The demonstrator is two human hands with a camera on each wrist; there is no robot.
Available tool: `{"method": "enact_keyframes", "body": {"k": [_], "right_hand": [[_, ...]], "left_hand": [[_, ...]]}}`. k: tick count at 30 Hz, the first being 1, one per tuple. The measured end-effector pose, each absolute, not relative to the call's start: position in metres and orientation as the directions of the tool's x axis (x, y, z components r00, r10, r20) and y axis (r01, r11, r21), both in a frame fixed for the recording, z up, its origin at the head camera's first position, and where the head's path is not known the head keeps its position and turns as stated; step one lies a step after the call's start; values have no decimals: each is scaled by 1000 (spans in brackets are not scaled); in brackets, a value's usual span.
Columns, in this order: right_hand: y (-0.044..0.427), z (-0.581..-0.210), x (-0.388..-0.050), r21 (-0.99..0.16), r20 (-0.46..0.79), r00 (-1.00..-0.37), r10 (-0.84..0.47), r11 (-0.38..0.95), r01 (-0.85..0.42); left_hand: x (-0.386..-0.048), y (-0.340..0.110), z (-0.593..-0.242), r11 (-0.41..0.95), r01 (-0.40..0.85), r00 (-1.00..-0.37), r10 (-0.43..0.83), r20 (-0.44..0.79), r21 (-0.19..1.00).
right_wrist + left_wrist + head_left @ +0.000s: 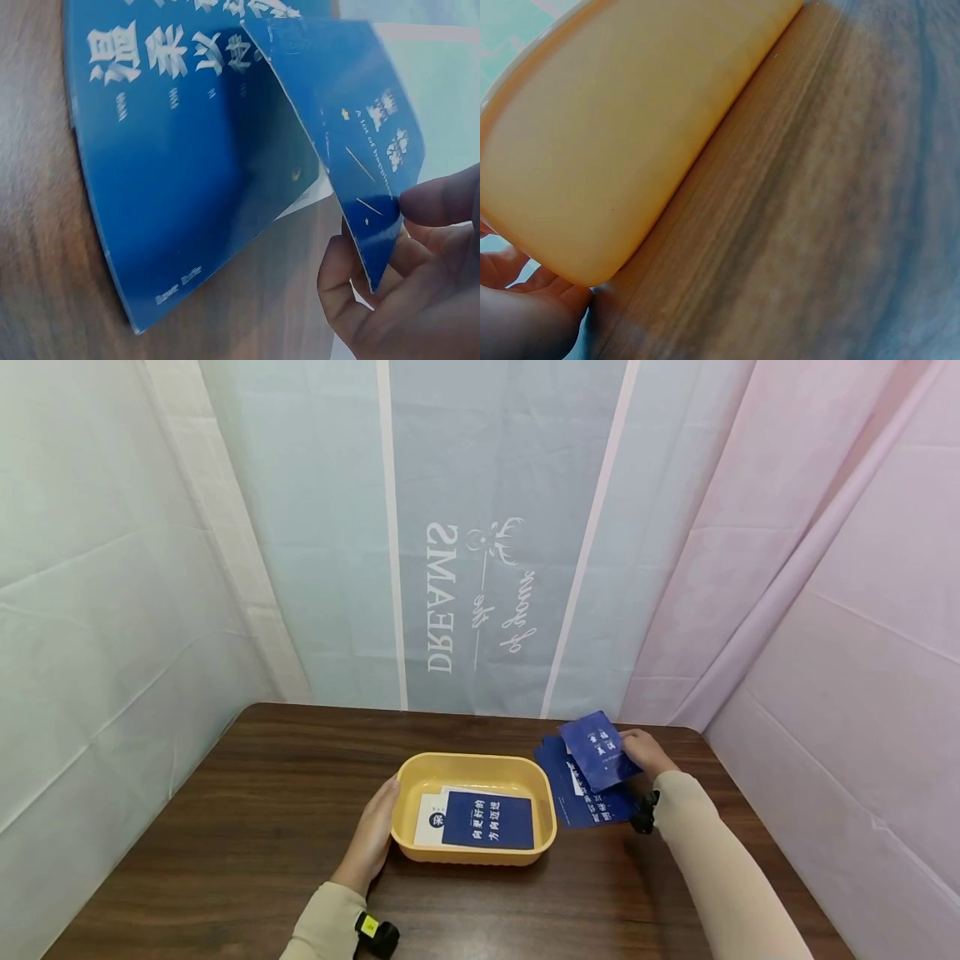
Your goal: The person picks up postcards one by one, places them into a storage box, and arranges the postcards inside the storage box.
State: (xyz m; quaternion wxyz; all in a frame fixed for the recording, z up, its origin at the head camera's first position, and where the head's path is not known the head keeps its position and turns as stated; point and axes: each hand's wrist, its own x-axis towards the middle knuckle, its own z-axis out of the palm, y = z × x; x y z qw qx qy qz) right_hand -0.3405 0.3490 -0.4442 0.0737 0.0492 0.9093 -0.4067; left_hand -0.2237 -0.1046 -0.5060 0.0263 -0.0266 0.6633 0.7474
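A yellow plastic basin (472, 857) stands on the table, with a blue card (498, 820) and a white card (429, 821) lying inside. My left hand (371, 835) rests against the basin's left wall; in the left wrist view its fingers (544, 281) touch the basin's corner. Right of the basin, my right hand (647, 752) pinches a blue card (597, 747) between thumb and fingers at one corner. That held card, printed with white characters, is tilted above more blue cards (577, 810) on the table. Part of a white card shows among them.
The dark wooden table (300, 793) runs back to a hanging grey-blue curtain (495, 460) with printed lettering. Pale cloth hangs at the left and right sides. A black wrist camera (381, 937) sits on the left wrist, another (645, 814) on the right.
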Motion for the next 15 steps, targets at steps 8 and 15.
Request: {"method": "enact_keyframes", "body": {"k": [8, 15], "right_hand": [[325, -430, -342, -796, -115, -993, 19, 597, 104], [299, -418, -342, -786, -59, -998, -23, 617, 32]], "left_hand": [[-224, -106, -505, -123, -62, -998, 8, -62, 990], [-223, -105, -504, -129, -65, -998, 9, -64, 989]]}}
